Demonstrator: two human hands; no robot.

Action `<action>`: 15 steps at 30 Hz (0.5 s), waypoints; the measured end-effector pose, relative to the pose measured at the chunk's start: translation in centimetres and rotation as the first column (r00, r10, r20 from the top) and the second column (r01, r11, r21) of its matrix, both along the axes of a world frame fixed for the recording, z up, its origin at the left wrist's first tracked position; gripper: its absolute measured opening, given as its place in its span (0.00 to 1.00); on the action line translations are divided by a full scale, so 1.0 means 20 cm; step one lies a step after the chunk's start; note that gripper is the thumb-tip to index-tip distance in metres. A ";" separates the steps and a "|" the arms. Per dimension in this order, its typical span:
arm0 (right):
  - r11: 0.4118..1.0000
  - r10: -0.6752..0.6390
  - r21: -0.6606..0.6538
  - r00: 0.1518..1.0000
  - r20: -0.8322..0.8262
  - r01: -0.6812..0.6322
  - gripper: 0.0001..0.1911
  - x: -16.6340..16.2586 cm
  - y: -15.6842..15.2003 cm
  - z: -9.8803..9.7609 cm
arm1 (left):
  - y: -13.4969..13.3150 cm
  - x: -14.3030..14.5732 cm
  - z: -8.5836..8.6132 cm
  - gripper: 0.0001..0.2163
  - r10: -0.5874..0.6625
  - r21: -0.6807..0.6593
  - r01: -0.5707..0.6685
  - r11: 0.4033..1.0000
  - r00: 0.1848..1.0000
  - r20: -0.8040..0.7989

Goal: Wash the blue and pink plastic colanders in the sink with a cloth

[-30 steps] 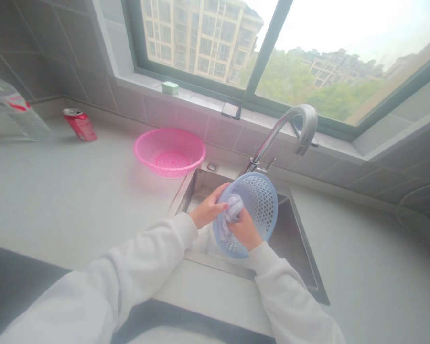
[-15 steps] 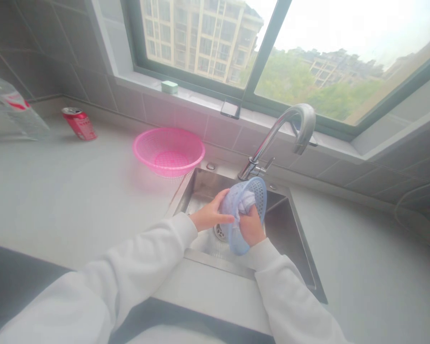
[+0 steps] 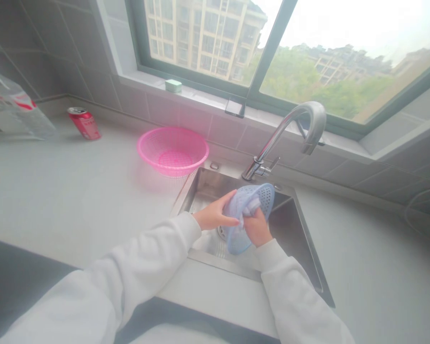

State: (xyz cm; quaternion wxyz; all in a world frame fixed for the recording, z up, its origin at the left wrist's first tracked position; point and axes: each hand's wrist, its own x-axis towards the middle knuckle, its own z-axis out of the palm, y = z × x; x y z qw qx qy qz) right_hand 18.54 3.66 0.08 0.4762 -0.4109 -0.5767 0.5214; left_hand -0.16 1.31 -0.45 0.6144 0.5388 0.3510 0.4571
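Observation:
Over the steel sink [image 3: 301,248] I hold a pale blue plastic strainer basket [image 3: 263,197], turned nearly edge-on. My left hand [image 3: 215,215] grips its left side with fingers wrapped on the outside. My right hand [image 3: 257,227] is closed on a bunched light cloth [image 3: 250,205], pressed against the inside of the basket. Both sleeves are white.
A pink strainer basket [image 3: 172,151] sits on the counter left of the sink. The curved chrome tap [image 3: 290,129] rises behind the sink. A red can [image 3: 83,123] and a clear plastic bottle [image 3: 14,112] stand at the far left. A small green block [image 3: 173,85] rests on the window sill.
The blue basket has turned from facing me to nearly edge-on and dropped a little into the sink. My right hand with the cloth has shifted slightly up inside it.

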 end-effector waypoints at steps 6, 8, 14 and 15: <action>0.990 0.104 -0.102 0.992 0.068 -0.097 0.27 -0.02 -0.02 0.01 | 0.03 -0.02 -0.04 0.61 0.032 -0.071 -0.028 0.997 0.998 0.048; 0.996 -0.041 -0.086 0.993 -0.109 0.032 0.28 0.00 0.02 0.01 | 0.02 -0.01 -0.04 0.61 0.023 -0.053 -0.021 0.998 0.999 0.048; 0.934 -0.348 0.023 0.919 -0.187 0.358 0.23 0.01 0.07 0.01 | -0.02 0.01 -0.03 0.66 -0.007 -0.048 0.005 0.999 0.999 -0.049; 0.945 -0.319 0.021 0.935 -0.156 0.326 0.23 0.00 0.06 0.01 | -0.03 0.02 -0.03 0.65 0.010 -0.028 -0.012 1.000 0.997 -0.073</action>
